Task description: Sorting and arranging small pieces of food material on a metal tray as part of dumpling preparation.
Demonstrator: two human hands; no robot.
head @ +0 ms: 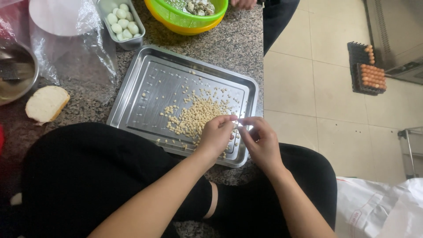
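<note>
Head view: both hands [240,134] pinch over tray's [132,94] near-right edge.

The tray [145,83] is brushed metal with a dull sheen, lying on a rough-looking speckled stone counter [229,44]. At eleven o'clock a small metal tin [128,44] holds smooth, glossy white eggs [121,22]. At twelve o'clock sits a shiny plastic colander [176,17]; at ten o'clock, crinkled clear plastic wrap [83,61].

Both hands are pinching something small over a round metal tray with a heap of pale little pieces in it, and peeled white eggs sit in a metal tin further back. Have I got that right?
Not quite: the head view shows the metal tray is rectangular, not round. The rest holds: the left hand and right hand pinch something small over the pale pieces, and peeled eggs sit in a tin further back.
</note>
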